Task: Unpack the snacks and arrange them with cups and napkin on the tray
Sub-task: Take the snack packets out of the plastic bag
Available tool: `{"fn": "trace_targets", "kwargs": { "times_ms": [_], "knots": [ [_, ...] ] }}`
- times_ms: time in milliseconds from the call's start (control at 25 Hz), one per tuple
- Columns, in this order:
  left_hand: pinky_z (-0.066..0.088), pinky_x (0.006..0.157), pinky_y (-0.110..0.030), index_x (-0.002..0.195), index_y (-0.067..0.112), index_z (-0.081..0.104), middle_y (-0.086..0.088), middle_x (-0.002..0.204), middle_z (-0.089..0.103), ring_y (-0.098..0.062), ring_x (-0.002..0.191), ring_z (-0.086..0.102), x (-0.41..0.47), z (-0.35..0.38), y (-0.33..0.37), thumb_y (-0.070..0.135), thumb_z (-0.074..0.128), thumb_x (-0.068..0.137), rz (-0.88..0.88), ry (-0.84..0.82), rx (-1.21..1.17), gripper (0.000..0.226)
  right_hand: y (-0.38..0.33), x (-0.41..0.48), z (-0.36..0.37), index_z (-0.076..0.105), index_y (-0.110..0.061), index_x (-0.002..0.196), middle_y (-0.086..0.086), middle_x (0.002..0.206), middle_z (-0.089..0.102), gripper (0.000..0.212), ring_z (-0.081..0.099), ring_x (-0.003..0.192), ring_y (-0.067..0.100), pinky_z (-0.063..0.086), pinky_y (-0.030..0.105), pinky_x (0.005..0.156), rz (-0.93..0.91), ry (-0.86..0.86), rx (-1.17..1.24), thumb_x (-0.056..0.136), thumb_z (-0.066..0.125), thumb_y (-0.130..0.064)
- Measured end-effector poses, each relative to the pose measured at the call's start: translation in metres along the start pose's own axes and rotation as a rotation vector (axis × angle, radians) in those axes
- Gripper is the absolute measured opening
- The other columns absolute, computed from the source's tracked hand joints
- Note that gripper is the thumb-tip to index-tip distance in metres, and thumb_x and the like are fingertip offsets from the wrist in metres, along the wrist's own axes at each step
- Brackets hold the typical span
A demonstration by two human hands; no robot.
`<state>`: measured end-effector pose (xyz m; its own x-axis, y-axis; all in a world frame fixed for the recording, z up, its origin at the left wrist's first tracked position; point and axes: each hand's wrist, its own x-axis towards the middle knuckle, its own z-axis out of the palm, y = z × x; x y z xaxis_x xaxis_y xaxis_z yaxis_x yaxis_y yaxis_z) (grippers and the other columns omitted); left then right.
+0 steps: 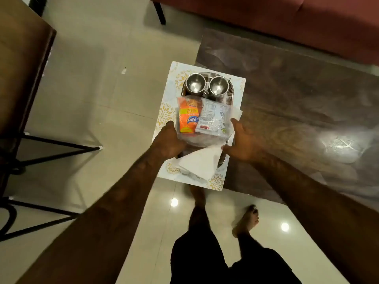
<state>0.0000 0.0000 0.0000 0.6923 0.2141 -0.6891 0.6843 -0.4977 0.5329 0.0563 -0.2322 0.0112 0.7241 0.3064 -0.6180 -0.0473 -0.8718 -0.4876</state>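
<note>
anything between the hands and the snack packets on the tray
Only their wrapping: the orange packet and white packet lie inside a clear plastic bag, with nothing on top of it. The left hand and right hand grip the patterned tray at its edges, one each side of the bag.

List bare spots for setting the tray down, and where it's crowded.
Free: the glass table top right of the tray, up to the sofa. Crowded: the tray itself, left hand and right hand at its sides, two cups at the far end, snack bag in the middle, napkin nearest. Only its patterned left margin is bare.
</note>
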Motion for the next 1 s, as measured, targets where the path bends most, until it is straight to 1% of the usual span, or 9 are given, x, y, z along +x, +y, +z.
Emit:
{"fn": "trace_targets", "kwargs": {
  "times_ms": [240,320,400,480,600,680,800,920,1000],
  "knots": [
    [0.054,0.086,-0.041,0.119,0.013,0.053,-0.011,0.113,0.067,-0.031,0.103,0.064,0.014,0.004,0.003,0.003,0.068,0.08,-0.109,-0.08,-0.194,0.043,-0.002,0.019,0.006,0.04,-0.011,0.153,-0.003,0.135,0.053,0.079,0.049,0.114,0.01,0.041,0.004,0.075,0.057,0.016,0.293,0.083,0.075,0.001],
    [0.054,0.075,-0.041,0.105,0.007,0.061,-0.016,0.102,0.068,-0.032,0.089,0.065,0.018,0.0,0.007,-0.001,0.069,0.079,-0.115,-0.096,-0.224,0.028,-0.008,0.023,-0.001,0.051,-0.01,0.146,-0.003,0.134,0.059,0.069,0.058,0.111,0.014,0.048,0.014,0.079,0.122,0.064,0.35,0.083,0.073,0.003],
    [0.045,0.061,-0.029,0.086,0.006,0.064,-0.013,0.084,0.064,-0.023,0.071,0.057,0.019,-0.003,0.009,0.0,0.071,0.079,-0.117,-0.089,-0.264,0.012,-0.011,0.027,-0.007,0.059,-0.007,0.141,0.006,0.134,0.066,0.062,0.065,0.113,0.021,0.057,0.031,0.092,0.159,0.115,0.39,0.083,0.073,0.004],
    [0.042,0.061,-0.026,0.076,0.008,0.059,-0.007,0.077,0.058,-0.018,0.068,0.054,0.019,-0.007,0.012,0.005,0.072,0.081,-0.109,-0.047,-0.363,0.014,-0.015,0.028,-0.014,0.061,-0.005,0.138,0.009,0.13,0.067,0.056,0.066,0.113,0.023,0.058,0.031,0.092,0.172,0.159,0.45,0.084,0.073,0.004],
    [0.052,0.071,-0.032,0.085,0.012,0.058,-0.01,0.091,0.064,-0.021,0.081,0.063,0.017,-0.011,0.018,0.013,0.067,0.09,-0.122,-0.044,-0.6,0.01,-0.018,0.028,-0.021,0.063,-0.009,0.133,0.003,0.118,0.066,0.044,0.069,0.097,0.022,0.059,0.022,0.064,0.177,0.196,0.555,0.091,0.072,-0.001],
    [0.055,0.058,-0.028,0.101,0.013,0.057,-0.01,0.099,0.067,-0.021,0.077,0.067,0.014,-0.011,0.024,0.019,0.063,0.095,-0.163,-0.047,-0.689,0.011,-0.021,0.026,-0.023,0.064,-0.014,0.129,-0.002,0.111,0.063,0.037,0.071,0.087,0.02,0.061,0.026,0.05,0.194,0.229,0.569,0.093,0.07,-0.005],
    [0.053,0.047,-0.026,0.114,0.012,0.06,-0.014,0.099,0.071,-0.02,0.061,0.071,0.008,-0.011,0.033,0.037,0.06,0.096,-0.229,-0.143,-0.703,0.03,-0.02,0.023,-0.026,0.068,-0.015,0.118,-0.003,0.105,0.065,0.027,0.072,0.081,0.018,0.059,0.025,0.045,0.212,0.338,0.588,0.092,0.073,-0.009],
    [0.061,0.074,-0.037,0.119,0.016,0.067,-0.012,0.106,0.077,-0.027,0.088,0.075,0.002,-0.015,0.037,0.05,0.069,0.085,-0.35,-0.396,-0.641,0.048,-0.021,0.02,-0.027,0.064,-0.016,0.115,-0.001,0.109,0.065,0.023,0.071,0.084,0.017,0.058,0.023,0.045,0.22,0.377,0.619,0.094,0.071,-0.007],
    [0.059,0.072,-0.034,0.121,0.014,0.065,-0.011,0.108,0.076,-0.025,0.09,0.073,-0.001,-0.014,0.038,0.036,0.076,0.082,-0.346,-0.45,-0.56,0.046,-0.022,0.018,-0.027,0.059,-0.017,0.118,-0.001,0.113,0.062,0.026,0.069,0.088,0.017,0.059,0.024,0.047,0.212,0.361,0.634,0.096,0.067,-0.004]
  ]
}}
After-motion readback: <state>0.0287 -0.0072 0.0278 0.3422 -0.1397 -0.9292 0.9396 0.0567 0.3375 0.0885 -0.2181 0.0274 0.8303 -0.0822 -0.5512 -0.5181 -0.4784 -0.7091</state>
